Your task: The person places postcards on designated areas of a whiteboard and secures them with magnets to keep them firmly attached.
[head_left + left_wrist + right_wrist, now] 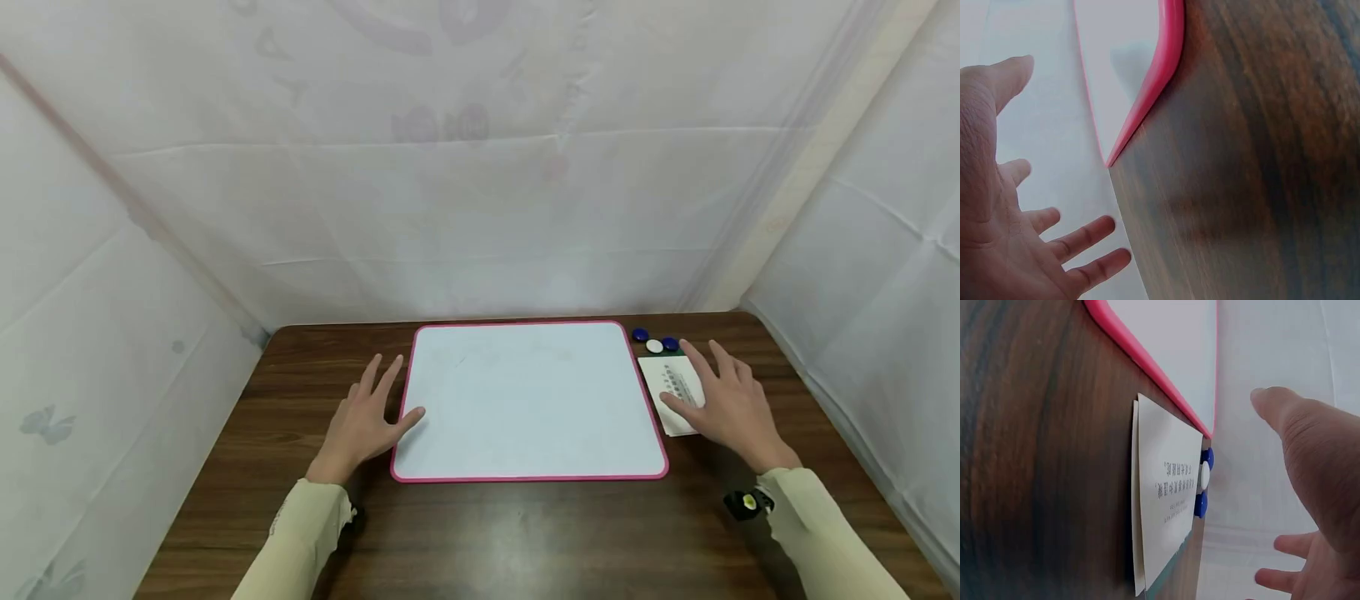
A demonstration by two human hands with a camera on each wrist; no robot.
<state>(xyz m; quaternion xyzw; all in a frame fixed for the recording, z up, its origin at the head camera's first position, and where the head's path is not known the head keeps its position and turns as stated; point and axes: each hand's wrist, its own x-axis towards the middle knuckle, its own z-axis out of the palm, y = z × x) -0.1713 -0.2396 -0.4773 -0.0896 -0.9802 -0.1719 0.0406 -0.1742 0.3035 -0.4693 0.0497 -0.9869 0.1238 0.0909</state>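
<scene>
Left hand [363,429]: raised beside the board's left edge, fingers and thumb spread apart.
Right hand [737,410]: raised near the cards, fingers and thumb likewise apart.
Board [528,400]: white, pink-edged, flat on the table [465,533], between both hands.
Cards [658,373]: just right of the board, stacked, text on top.
Discs [655,346]: two blue, one white, just beyond the cards.

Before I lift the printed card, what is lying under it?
Beneath the printed card, a second pale layer peeks out along one edge; the rest of it, and anything lower, is covered.
</scene>
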